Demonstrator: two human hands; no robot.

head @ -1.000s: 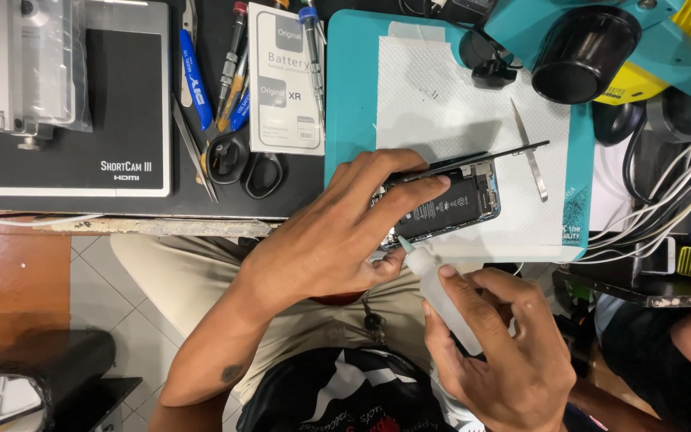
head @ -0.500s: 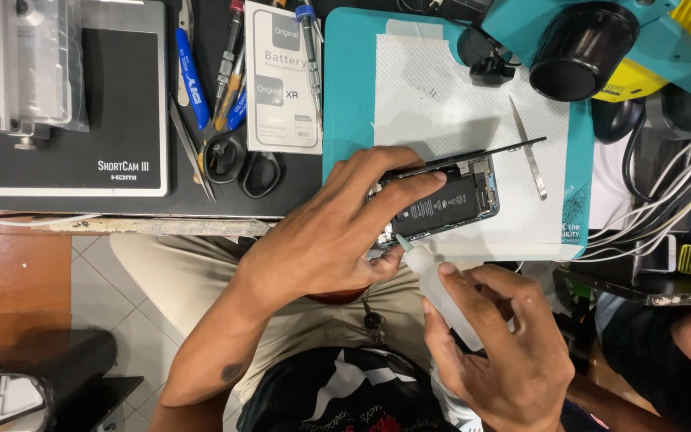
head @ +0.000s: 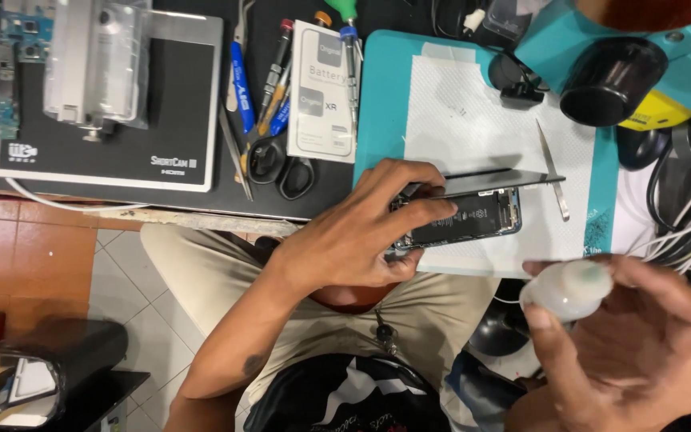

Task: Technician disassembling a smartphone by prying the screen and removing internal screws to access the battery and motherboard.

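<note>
Teal matting (head: 377, 96) covers the right part of the desk (head: 201, 204), with a white sheet (head: 473, 120) laid over it, and on that sheet lies an opened phone (head: 473, 218), its dark battery and inner parts showing. The screen panel (head: 505, 180) stands lifted along the far edge, seen almost edge-on as a thin dark strip. The left hand (head: 361, 236) is clamped on the near end of the phone, fingers curled over its frame and thumb underneath, pinning it to the sheet. The right hand (head: 633, 344) is well apart from the phone, low at the right, with its fingers wrapped around a small white squeeze bottle (head: 567, 290) that has a greenish patch on it. Metal tweezers (head: 552, 168) lie on the sheet just beyond the phone's far end. To the left of the matting lie a white battery box (head: 321, 88), black-handled scissors (head: 281, 164), and several screwdrivers (head: 277, 80); further left sits a black device with a silver block (head: 93, 64) on top. A black microscope lens (head: 609, 80) hangs over the upper right. The phone looks light but delicate: the raised screen is thin glass, likely tied by fine cables, so the metal frame edges seem the safe place to grip. The bottle looks soft and would probably give under a light squeeze.
</note>
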